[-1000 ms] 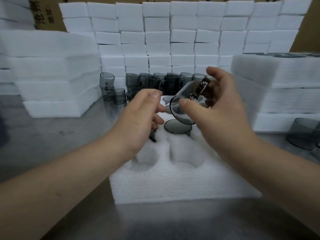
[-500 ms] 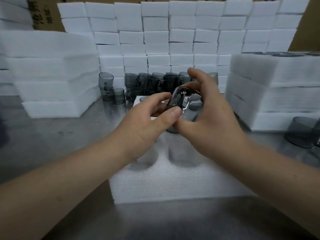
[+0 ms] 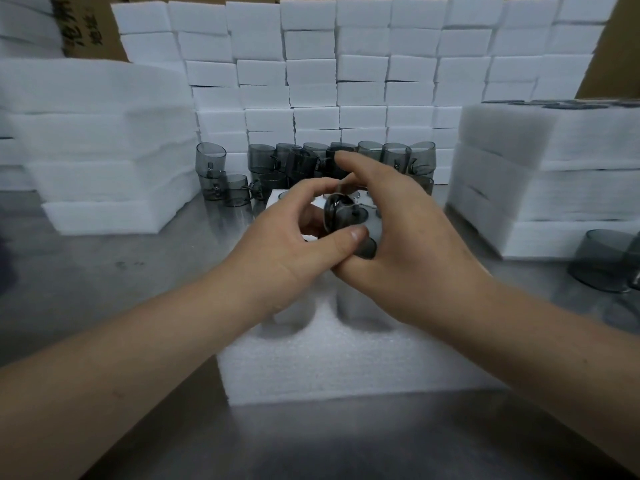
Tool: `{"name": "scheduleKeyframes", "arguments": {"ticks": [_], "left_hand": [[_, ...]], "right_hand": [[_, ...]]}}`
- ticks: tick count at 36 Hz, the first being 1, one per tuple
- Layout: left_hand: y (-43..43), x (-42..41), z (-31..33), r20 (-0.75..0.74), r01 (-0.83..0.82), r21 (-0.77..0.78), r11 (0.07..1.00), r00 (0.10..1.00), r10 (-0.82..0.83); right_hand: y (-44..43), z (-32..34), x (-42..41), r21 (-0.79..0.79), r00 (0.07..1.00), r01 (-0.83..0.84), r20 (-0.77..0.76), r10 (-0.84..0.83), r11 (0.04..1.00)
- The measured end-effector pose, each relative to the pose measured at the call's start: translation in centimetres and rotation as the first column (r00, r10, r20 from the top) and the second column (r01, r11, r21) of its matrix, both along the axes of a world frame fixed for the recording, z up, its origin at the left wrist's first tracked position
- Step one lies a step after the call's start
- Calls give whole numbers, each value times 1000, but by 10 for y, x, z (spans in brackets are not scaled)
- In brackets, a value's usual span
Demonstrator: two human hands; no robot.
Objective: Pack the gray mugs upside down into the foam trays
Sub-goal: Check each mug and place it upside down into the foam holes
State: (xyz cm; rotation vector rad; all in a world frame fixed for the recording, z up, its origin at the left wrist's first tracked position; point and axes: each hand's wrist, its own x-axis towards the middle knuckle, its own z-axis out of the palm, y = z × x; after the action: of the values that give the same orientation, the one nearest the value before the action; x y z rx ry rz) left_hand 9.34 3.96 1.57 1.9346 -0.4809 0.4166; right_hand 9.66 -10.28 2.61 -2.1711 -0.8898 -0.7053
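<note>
Brushed steel bench is carrying a white foam tray, pebbled texture, with two rounded pockets showing empty on its near side. Above the tray's middle both hands are gripping one gray mug of smoky translucent plastic. Mug is sitting tipped off vertical, loop handle turned up toward the camera; the hands are hiding which way the mouth is pointing. Fingers of the left hand are curling over the far side, thumb pressing the near wall. Fingers of the right hand are curling round from the right, forefinger standing raised. Behind, more gray mugs are standing clustered, some stacked. Foam blocks are forming a back wall; foam sheet stacks are flanking both sides.
</note>
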Motion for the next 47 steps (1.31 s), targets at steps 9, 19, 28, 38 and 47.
{"name": "scheduleKeyframes", "arguments": {"ticks": [9, 19, 28, 38, 47], "left_hand": [[1, 2, -1, 13, 52, -192, 980, 999, -51], [1, 2, 1, 14, -10, -190, 982, 1000, 13], [1, 3, 0, 27, 56, -225, 973, 998, -52], [2, 4, -2, 36, 61, -272, 960, 998, -53], [2, 3, -1, 14, 11, -302, 953, 1000, -7]], "right_hand": [[0, 0, 0, 85, 1000, -5, -30, 8, 996], [-3, -4, 3, 129, 999, 11, -53, -5, 992], [-1, -2, 2, 162, 993, 15, -116, 4, 987], [-2, -2, 0, 191, 988, 32, -157, -1, 981], [-1, -1, 1, 176, 978, 72, -206, -34, 982]]}}
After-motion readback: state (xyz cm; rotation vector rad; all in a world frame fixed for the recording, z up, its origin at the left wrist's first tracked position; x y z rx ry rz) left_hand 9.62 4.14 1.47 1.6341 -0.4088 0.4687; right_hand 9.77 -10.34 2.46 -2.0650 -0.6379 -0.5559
